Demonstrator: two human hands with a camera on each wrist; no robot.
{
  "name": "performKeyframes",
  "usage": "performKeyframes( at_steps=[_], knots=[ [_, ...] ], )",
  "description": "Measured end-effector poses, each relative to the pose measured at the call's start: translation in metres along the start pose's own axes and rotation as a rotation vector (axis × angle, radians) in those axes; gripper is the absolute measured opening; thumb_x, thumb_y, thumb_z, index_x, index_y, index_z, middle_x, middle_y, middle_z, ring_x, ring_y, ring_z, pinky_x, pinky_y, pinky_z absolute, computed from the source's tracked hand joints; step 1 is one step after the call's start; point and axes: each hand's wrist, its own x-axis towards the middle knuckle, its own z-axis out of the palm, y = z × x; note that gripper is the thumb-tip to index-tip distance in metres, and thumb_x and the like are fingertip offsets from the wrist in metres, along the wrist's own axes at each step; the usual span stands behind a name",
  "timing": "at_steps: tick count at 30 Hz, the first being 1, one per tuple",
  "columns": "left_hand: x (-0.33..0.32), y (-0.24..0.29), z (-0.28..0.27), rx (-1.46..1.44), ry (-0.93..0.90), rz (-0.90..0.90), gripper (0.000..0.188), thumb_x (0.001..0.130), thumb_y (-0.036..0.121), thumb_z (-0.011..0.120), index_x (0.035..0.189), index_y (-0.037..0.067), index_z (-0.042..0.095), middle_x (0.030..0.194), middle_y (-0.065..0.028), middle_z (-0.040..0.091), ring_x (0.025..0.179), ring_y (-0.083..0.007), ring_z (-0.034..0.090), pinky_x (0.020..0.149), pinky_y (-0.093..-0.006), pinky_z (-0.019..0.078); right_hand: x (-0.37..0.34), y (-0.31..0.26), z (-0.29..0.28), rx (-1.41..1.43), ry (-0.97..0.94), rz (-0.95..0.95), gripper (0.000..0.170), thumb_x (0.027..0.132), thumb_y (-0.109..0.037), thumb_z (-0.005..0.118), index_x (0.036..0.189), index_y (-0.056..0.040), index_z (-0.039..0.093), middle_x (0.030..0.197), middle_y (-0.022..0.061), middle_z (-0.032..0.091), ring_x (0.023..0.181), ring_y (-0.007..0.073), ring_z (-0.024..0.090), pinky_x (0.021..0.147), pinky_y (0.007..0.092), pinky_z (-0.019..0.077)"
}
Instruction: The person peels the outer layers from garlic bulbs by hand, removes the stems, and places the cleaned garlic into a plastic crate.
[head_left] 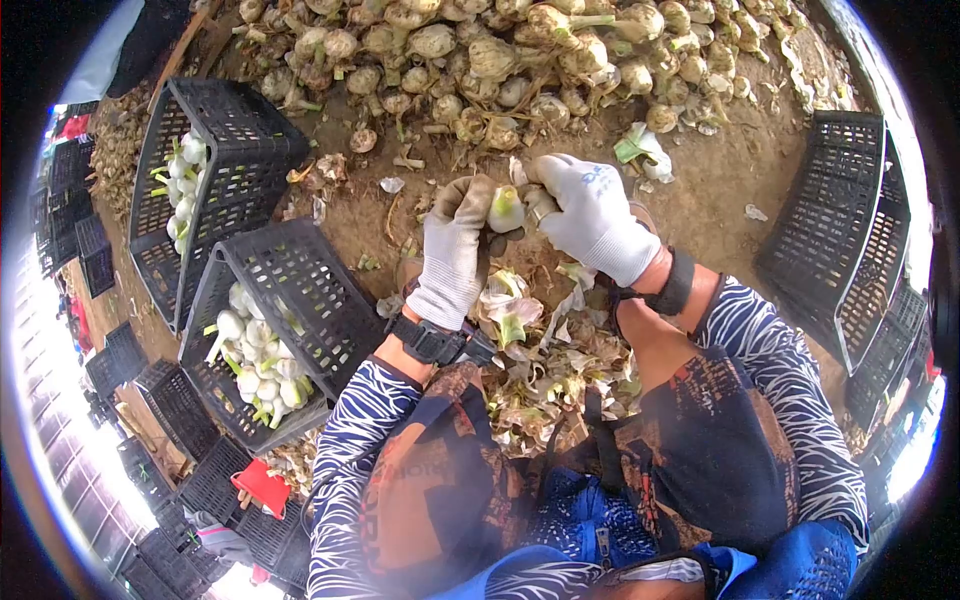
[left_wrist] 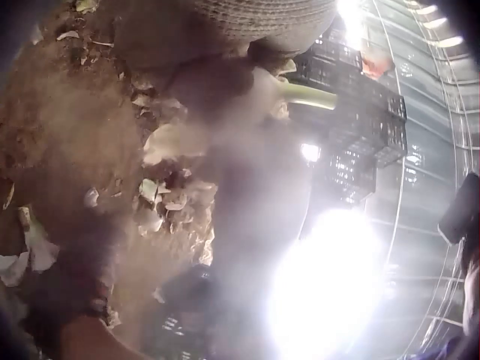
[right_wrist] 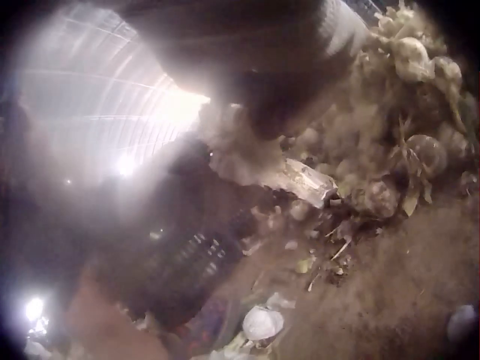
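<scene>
A pale garlic bulb (head_left: 505, 210) with a green-tinged top is between my two gloved hands, over the ground. My left hand (head_left: 453, 245) grips it from the left, its glove soiled at the fingers. From the other side my right hand (head_left: 590, 215), in a whiter glove, has its curled fingers pinched at the bulb's edge. In the left wrist view a green stem (left_wrist: 311, 96) sticks out below the glove. The right wrist view is hazy; a whitish stalk-like piece (right_wrist: 307, 180) shows beneath the dark hand.
A heap of unpeeled garlic (head_left: 490, 60) lies ahead. Two tilted black crates, the nearer (head_left: 310, 300) and the farther (head_left: 240, 130), hold cleaned bulbs at left. Another black crate (head_left: 830, 230) stands at right. Loose skins (head_left: 540, 350) cover the ground between my legs.
</scene>
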Motion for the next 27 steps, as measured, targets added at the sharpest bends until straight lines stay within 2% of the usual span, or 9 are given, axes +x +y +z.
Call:
performKeyframes(
  at_steps=[1,6,9,11,14,18,22,24,27],
  knots=[
    [0.0,0.001,0.002,-0.043,0.049,-0.036,0.03,0.09,0.031,0.064,0.102,0.005,0.056,0.083,-0.0057,0.064,0.059,-0.0125,0.063,0.042,-0.0189,0.0439,0.0,0.0,0.001,-0.033,-0.041,0.02,0.011,0.081,-0.011,0.06,0.088,-0.0029,0.061,0.081,0.019,0.064,0.079,0.0366,0.063,0.068,0.0423,0.0498],
    [0.006,-0.002,-0.019,-0.099,-0.068,-0.217,0.024,0.094,0.025,0.056,0.108,0.005,0.057,0.09,-0.0065,0.066,0.067,-0.0152,0.064,0.046,-0.0217,0.0452,0.001,0.009,0.011,0.121,-0.083,0.146,0.013,0.084,-0.013,0.059,0.092,-0.0027,0.06,0.084,0.0207,0.064,0.082,0.04,0.061,0.07,0.0436,0.0497],
    [-0.001,0.006,-0.016,-0.263,-0.109,-0.242,0.032,0.093,0.017,0.052,0.122,0.003,0.052,0.103,-0.0106,0.065,0.083,-0.0188,0.065,0.064,-0.0298,0.0511,-0.001,0.015,0.018,0.319,-0.01,0.229,0.016,0.087,-0.013,0.058,0.095,0.0001,0.06,0.082,0.0189,0.065,0.078,0.0338,0.065,0.069,0.0392,0.0504],
    [-0.002,0.007,-0.019,-0.234,-0.117,-0.198,0.034,0.092,0.019,0.053,0.122,0.003,0.051,0.104,-0.0108,0.065,0.084,-0.0193,0.065,0.065,-0.0302,0.0512,-0.002,0.008,0.008,0.588,-0.155,0.458,0.021,0.088,-0.013,0.056,0.103,0.0021,0.06,0.08,0.0153,0.066,0.075,0.022,0.065,0.068,0.0333,0.0503],
    [0.0,0.004,-0.023,-0.178,-0.149,-0.108,0.037,0.092,0.021,0.054,0.124,0.002,0.05,0.107,-0.0108,0.064,0.086,-0.02,0.064,0.067,-0.0309,0.0513,-0.008,0.002,0.001,0.645,-0.133,0.401,0.023,0.089,-0.012,0.056,0.105,0.0026,0.062,0.078,0.0128,0.066,0.071,0.0141,0.063,0.066,0.03,0.0497],
    [-0.004,0.01,-0.008,-0.072,-0.15,0.041,0.042,0.091,0.023,0.057,0.126,0.002,0.047,0.107,-0.01,0.064,0.087,-0.0199,0.064,0.068,-0.0304,0.0512,-0.009,-0.004,-0.002,0.548,-0.131,0.434,0.023,0.087,-0.014,0.058,0.104,0.0012,0.064,0.08,0.0151,0.068,0.069,0.0169,0.065,0.066,0.0308,0.0502],
    [-0.004,0.009,-0.001,0.114,-0.11,0.124,0.04,0.091,0.02,0.055,0.127,0.004,0.046,0.111,-0.0074,0.061,0.093,-0.0159,0.061,0.072,-0.0265,0.0485,-0.008,-0.002,-0.002,0.448,-0.098,0.447,0.021,0.083,-0.018,0.062,0.097,-0.0035,0.067,0.085,0.0168,0.068,0.073,0.0279,0.067,0.065,0.035,0.0504],
    [-0.005,0.009,0.0,0.167,-0.1,0.155,0.04,0.091,0.019,0.055,0.127,0.004,0.047,0.111,-0.0081,0.062,0.091,-0.0158,0.062,0.071,-0.0256,0.0488,-0.007,-0.003,-0.006,0.226,-0.06,0.262,0.016,0.081,-0.015,0.06,0.091,-0.0038,0.066,0.082,0.017,0.066,0.076,0.0334,0.065,0.066,0.0388,0.0498],
    [-0.006,0.01,0.003,0.238,-0.094,0.173,0.039,0.092,0.019,0.055,0.126,0.002,0.047,0.11,-0.0096,0.062,0.089,-0.0165,0.063,0.071,-0.0249,0.0494,-0.005,0.003,-0.007,0.077,-0.056,0.174,0.013,0.08,-0.013,0.058,0.087,-0.0045,0.065,0.08,0.0178,0.065,0.079,0.0356,0.064,0.068,0.041,0.0492]
  ],
)
